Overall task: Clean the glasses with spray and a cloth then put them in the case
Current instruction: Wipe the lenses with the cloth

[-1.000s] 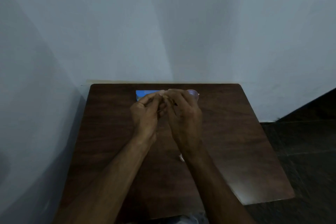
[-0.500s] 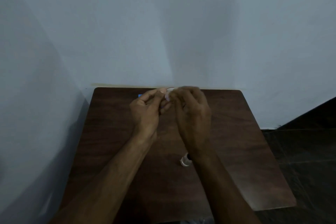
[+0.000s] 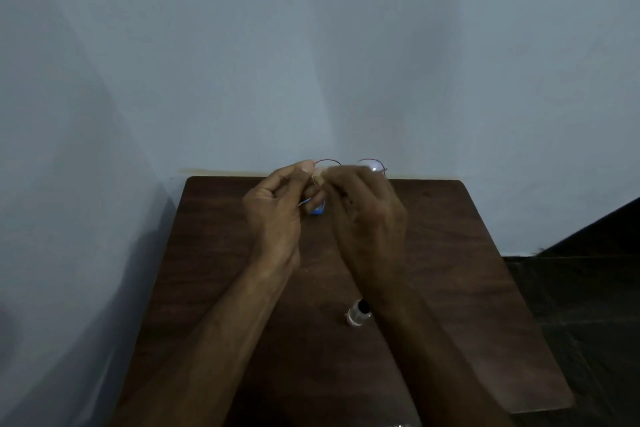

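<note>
Thin wire-rimmed glasses (image 3: 372, 167) are held up over the far edge of the table, lenses facing away from me. My left hand (image 3: 273, 218) pinches the left rim between thumb and fingers. My right hand (image 3: 369, 218) closes on the frame near the bridge and covers much of it. A small blue piece (image 3: 317, 210) shows between the two hands; whether it is held or lies on the table is unclear. A small clear spray bottle (image 3: 358, 315) with a black cap stands on the table beside my right forearm. No case can be made out.
The dark wooden table (image 3: 467, 288) stands in a corner, with pale walls close behind and to the left. A dark floor lies past its right edge. Something shiny (image 3: 403, 424) peeks in at the bottom edge.
Both hands have lifted slightly with the glasses, so both rims now show above the fingers. The spray bottle has come out from behind my right forearm. The blue piece is mostly covered.
</note>
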